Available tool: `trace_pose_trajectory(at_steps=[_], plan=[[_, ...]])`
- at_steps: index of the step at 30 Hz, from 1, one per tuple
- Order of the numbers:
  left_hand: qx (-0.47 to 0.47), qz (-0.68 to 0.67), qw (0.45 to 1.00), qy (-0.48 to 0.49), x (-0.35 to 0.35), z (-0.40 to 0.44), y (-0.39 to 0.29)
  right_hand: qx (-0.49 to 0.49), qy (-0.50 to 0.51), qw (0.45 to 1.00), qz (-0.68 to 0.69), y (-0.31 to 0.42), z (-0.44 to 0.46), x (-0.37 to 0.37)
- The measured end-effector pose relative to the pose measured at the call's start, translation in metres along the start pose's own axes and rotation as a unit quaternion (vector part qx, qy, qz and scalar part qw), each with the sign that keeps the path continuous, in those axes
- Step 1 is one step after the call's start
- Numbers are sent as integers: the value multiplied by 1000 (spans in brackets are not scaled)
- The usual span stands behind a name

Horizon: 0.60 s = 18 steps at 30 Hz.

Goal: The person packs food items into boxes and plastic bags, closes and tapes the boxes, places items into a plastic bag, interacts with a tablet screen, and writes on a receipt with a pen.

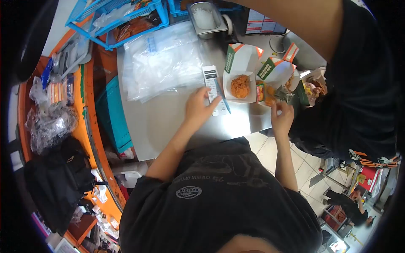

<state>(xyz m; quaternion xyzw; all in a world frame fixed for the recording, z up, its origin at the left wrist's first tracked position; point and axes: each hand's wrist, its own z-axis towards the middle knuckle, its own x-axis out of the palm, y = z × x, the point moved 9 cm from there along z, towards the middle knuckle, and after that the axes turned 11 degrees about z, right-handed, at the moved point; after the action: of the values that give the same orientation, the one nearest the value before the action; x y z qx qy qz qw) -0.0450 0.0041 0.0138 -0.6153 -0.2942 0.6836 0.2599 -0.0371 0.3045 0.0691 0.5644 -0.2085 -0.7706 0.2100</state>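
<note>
My left hand (196, 107) rests at a printed paper slip (209, 76), thumb and forefinger apart, with fingertips on its lower part. A blue pen (222, 96) lies slanted over the slip beside my thumb. My right hand (282, 119) reaches to the front of an open food box (276, 71), its fingers drawn together; what they hold, if anything, I cannot make out. A dark, shiny packet (285, 95) and a red-and-green sachet (260, 90) are close to those fingers. Left of them, another open box (244, 63) holds a piece of fried chicken (240, 87).
Clear plastic bags (164, 63) lie on the metal table (147, 126). Behind are a blue basket (107, 44) and a metal tub of white grains (206, 19). A co-worker's arm (295, 17) and dark sleeve crowd the right side, near another filled box (315, 86).
</note>
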Motion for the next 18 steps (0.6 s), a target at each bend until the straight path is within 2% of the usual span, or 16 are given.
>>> trace_pose_trajectory(at_steps=[3,6,7,10,13,16,18], plan=[[61,158,985,-23,16,11,-16,8,-2,995,96,33,19,17],[96,241,965,37,30,6,-4,-29,27,993,111,48,23,34],[100,234,965,66,30,2,2,12,40,993,115,50,21,35],[68,219,961,154,19,-22,17,-9,85,985,152,52,-1,52],[57,208,969,120,3,-40,33,-118,107,979,128,82,-22,71],[57,227,968,90,-15,-50,42,-161,128,976,71,85,-26,91],[34,237,967,93,-27,-53,51,-155,116,974,120,89,-29,88]])
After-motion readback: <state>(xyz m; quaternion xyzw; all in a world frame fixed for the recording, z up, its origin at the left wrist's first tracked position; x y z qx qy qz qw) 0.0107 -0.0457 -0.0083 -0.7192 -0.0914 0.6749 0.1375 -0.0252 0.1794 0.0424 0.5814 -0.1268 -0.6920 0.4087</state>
